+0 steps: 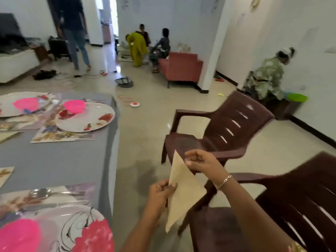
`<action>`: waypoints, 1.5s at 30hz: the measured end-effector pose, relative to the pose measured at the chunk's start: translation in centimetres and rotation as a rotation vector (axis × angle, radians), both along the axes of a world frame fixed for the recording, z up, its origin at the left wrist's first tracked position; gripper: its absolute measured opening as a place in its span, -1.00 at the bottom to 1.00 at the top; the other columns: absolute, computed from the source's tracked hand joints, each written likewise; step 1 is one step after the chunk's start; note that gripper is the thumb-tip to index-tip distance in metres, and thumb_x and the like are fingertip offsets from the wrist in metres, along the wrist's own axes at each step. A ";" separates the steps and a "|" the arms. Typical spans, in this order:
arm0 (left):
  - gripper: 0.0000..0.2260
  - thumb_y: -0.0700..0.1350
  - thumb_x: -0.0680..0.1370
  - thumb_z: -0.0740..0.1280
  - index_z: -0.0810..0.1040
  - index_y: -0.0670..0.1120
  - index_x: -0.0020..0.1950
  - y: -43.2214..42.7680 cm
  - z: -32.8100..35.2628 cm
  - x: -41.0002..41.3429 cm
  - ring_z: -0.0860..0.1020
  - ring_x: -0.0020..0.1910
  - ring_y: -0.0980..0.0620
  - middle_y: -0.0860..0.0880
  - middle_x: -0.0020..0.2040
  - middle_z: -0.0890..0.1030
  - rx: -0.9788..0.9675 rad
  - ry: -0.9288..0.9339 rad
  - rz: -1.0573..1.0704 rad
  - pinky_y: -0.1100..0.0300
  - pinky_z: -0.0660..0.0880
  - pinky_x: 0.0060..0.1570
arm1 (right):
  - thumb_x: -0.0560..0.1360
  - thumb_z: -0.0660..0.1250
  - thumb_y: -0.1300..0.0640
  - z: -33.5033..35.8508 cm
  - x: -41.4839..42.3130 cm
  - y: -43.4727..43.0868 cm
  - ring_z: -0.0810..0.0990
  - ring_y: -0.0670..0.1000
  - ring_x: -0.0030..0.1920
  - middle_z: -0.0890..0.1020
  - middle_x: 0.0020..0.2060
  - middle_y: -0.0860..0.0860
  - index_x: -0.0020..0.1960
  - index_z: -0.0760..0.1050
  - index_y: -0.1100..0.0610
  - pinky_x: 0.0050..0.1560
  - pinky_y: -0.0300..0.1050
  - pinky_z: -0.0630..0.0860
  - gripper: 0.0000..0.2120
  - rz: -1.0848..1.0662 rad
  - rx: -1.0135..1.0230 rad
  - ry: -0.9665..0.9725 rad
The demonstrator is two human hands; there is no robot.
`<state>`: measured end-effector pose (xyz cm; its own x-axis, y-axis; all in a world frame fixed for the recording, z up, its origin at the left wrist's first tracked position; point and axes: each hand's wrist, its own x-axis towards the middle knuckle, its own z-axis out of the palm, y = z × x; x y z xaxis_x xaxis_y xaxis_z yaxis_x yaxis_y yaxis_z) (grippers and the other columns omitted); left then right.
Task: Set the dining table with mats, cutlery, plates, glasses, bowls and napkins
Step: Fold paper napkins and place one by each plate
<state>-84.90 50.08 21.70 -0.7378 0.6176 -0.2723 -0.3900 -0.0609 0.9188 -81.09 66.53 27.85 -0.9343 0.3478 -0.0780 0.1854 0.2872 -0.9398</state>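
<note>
Both hands are on one beige napkin (185, 195). The left hand (160, 194) pinches its lower edge between thumb and fingers, and the right hand (198, 161) nips the upper edge with curled fingers. The napkin hangs as a folded triangle in the air beside the table (60, 160), over the floor, and lies on no setting yet. Held by two edges like that, I'd say it is being folded or squared up before it goes down, most likely at the nearest place.

On the grey-clothed table I count three plates: the near plate (72, 228), the far-right plate (87, 120) and the far-left plate (11, 106). Each carries a pink bowl (18, 235), which keeps every place compact. Each plate sits on a patterned mat (54, 138), and the corner of a fourth mat (5, 173) shows at the left edge with nothing on the part I can see.

A spoon (41, 193) and a knife (72, 203) lie side by side above the near plate. The cutlery by the far-right plate is too blurred to count. I can make out no glasses.

Two brown plastic chairs, the farther chair (227, 128) and the nearer chair (300, 206), stand pulled back from the table.
</note>
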 end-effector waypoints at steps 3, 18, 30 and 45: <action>-0.91 -0.29 0.56 0.26 0.56 -0.19 -0.06 -1.2 -0.4 -4.8 0.61 -0.40 0.09 -0.02 -0.34 0.67 0.086 -0.175 0.241 0.22 0.53 -0.34 | 0.49 0.33 0.17 -2.1 -6.0 -0.5 0.61 -0.03 -0.09 0.64 -0.10 0.06 0.07 0.53 0.18 0.01 -0.16 0.55 -0.82 -0.039 -0.300 -0.082; -0.90 -0.38 0.53 0.25 0.53 -0.24 -0.09 -13.1 -4.0 -14.8 0.58 -0.27 -0.07 -0.16 -0.24 0.62 0.143 -0.280 1.099 0.19 0.52 -0.34 | 0.45 0.29 0.43 -7.6 -26.0 -16.2 0.56 0.07 -0.34 0.55 -0.34 0.14 -0.15 0.48 0.30 -0.41 -0.17 0.57 -0.93 0.579 -0.296 -0.392; -0.92 -0.33 0.52 0.31 0.52 -0.16 -0.06 -16.4 -4.6 -19.7 0.48 -0.19 0.03 -0.07 -0.15 0.52 -0.100 -0.246 1.505 0.22 0.43 -0.24 | 0.46 0.24 0.48 -12.1 -40.8 -22.7 0.48 0.08 -0.37 0.50 -0.40 0.12 -0.26 0.46 0.27 -0.51 -0.18 0.55 -0.81 0.901 -0.172 -0.516; -0.87 -0.24 0.53 0.33 0.52 -0.17 0.06 -14.2 -4.6 -17.5 0.53 -0.06 0.05 -0.08 -0.02 0.57 -0.325 -0.284 1.651 0.24 0.48 -0.14 | 0.45 0.37 0.20 -15.7 -42.2 -25.1 0.55 0.23 0.05 0.57 0.01 0.19 0.11 0.49 0.26 0.03 -0.02 0.48 -0.74 1.158 0.468 -0.225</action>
<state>-102.39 35.89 17.07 -0.3986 -0.7996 -0.4491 -0.2510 -0.3759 0.8920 -123.27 41.43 12.19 -0.6912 -0.6236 -0.3652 -0.2535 0.6825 -0.6856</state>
